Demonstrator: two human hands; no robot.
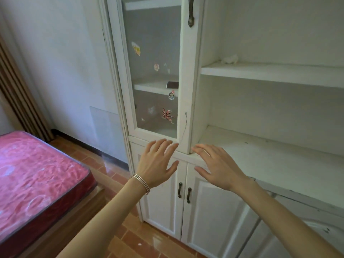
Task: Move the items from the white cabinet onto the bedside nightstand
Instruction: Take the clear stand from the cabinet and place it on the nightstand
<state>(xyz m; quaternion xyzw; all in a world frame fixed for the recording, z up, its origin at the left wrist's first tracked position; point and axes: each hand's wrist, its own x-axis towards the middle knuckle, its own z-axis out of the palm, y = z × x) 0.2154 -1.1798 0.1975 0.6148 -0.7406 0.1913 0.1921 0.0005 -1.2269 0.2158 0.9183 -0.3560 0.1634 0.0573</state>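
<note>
Squarely ahead stands the cabinet [189, 90], bed [37, 174] to its left. Left hand [158, 164] and right hand [217, 166] hover before its ledge, fingers [162, 146] spread, holding nothing (white wad [230, 59] on its upper shelf, dark item [172, 84] behind its glass).

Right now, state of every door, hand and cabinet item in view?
left hand, open, empty
right hand, open, empty
glass door, looks shut
lower cabinet doors, shut
dark flat item, lying on inner shelf behind glass
crumpled white item, lying on open shelf
</note>
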